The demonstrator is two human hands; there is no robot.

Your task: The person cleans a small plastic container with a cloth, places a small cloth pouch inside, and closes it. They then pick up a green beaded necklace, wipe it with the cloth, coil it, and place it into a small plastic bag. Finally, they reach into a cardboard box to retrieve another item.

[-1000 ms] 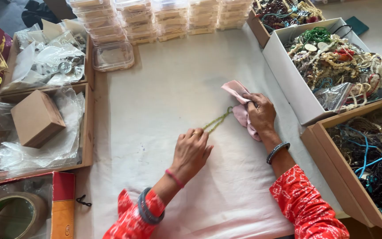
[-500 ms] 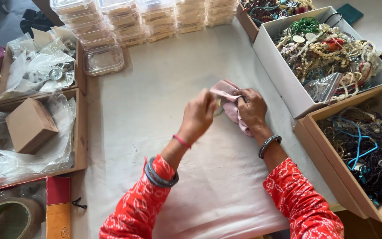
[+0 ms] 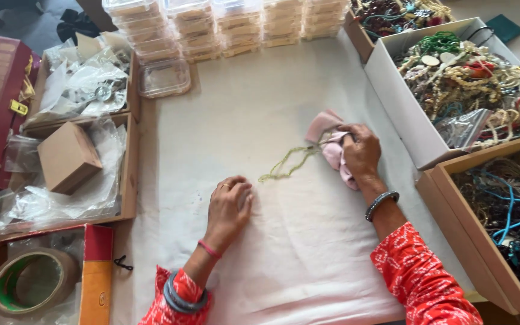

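White cloth-covered table (image 3: 260,108); grey floor (image 3: 31,24) top left; soft even daylight.

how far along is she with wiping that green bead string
Partway, by the look of it. Done: most of the green bead necklace lies drawn out on the white cloth. In hand: the right hand pinches its far end in the pink cloth; the left hand rests empty nearby. Left: the boxes of tangled jewellery.

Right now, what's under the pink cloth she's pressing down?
A green beaded strand runs out from beneath the pink cloth held by the right hand. Its far end is covered by cloth.
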